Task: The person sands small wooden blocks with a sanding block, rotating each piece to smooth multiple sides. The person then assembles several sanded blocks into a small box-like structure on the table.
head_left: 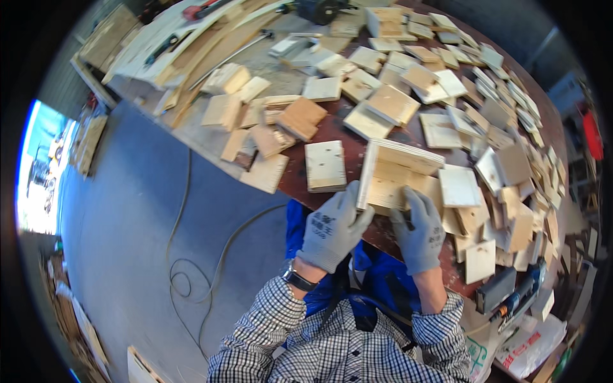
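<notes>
My left hand (333,226), in a grey work glove, grips the left wall of a small open wooden box (388,177) at its near corner. The box is made of pale boards joined at right angles and sits tilted at the table's near edge. My right hand (419,228), gloved the same way, has its thumb and fingers closed on the near side of the box; part of its grip is hidden. Just left of the box lies a flat pale wooden block (325,166). To its right is another whitish block (460,186).
Many loose wooden blocks (511,165) cover the dark red table (303,175). Long wood strips (223,41) lie at the far left. A blue power tool (530,287) rests at the near right edge beside a plastic bag (533,345). A cable (217,268) loops over the floor.
</notes>
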The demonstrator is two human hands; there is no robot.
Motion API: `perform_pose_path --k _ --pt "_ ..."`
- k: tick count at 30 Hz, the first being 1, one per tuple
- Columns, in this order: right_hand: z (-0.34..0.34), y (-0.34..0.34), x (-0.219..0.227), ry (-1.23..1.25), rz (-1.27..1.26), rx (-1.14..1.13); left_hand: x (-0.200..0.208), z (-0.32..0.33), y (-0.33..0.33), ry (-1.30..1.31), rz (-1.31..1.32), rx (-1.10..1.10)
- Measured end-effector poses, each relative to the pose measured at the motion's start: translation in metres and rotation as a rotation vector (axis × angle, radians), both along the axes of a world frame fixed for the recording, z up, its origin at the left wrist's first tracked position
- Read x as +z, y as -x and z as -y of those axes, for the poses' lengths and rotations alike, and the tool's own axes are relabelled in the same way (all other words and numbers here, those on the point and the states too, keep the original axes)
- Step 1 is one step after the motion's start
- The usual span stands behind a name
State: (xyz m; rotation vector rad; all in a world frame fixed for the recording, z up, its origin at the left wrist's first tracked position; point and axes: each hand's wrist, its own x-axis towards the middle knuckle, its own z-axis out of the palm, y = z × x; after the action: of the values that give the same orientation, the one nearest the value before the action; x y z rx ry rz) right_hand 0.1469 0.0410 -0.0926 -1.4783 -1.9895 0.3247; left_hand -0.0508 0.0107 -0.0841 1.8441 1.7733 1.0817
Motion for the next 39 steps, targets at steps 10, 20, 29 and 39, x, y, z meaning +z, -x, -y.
perform_pose_path --k 10,20,29,39 --pt "0.007 -0.006 -0.010 -0.052 -0.091 0.074 -0.038 0.013 0.138 -0.077 -0.546 0.434" --pt "0.025 -0.013 0.000 -0.010 -0.366 0.055 0.004 0.049 0.122 -0.142 -0.155 0.355" --pt "0.081 0.039 0.052 0.431 -0.802 0.226 0.041 0.087 0.017 -0.332 -0.428 0.096" --pt "0.066 -0.009 0.043 0.430 -0.919 -0.184 0.024 0.067 -0.015 -0.368 -0.166 -0.066"
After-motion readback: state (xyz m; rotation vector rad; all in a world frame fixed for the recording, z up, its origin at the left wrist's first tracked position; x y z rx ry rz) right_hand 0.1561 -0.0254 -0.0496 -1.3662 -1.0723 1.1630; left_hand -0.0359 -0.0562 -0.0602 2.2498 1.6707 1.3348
